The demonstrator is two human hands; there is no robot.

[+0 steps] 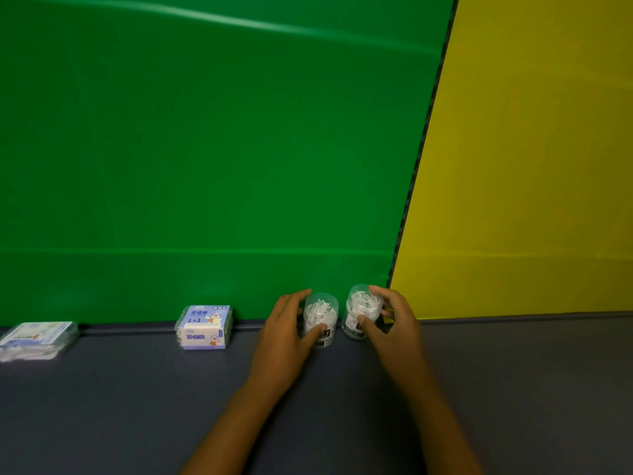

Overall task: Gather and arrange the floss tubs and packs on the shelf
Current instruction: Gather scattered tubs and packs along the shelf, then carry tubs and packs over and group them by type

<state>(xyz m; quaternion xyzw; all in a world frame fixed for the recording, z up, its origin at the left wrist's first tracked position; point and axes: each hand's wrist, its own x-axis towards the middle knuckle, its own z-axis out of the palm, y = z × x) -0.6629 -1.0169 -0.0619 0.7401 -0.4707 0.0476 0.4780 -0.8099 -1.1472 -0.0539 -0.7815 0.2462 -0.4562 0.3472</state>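
The left hand (284,332) has its grip curled round one clear floss tub (322,320); the right hand (394,323) grips another floss tub (362,311) just at its 3 o'clock. Both tubs stand on the shelf (137,389); at 9 o'clock are a boxed floss pack (204,326) and, farther out, a flat floss pack (36,339).

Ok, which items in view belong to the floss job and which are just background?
Job items:
left tub, held by left hand
right tub, held by right hand
boxed pack
flat pack
shelf

Background:
green panel
yellow panel
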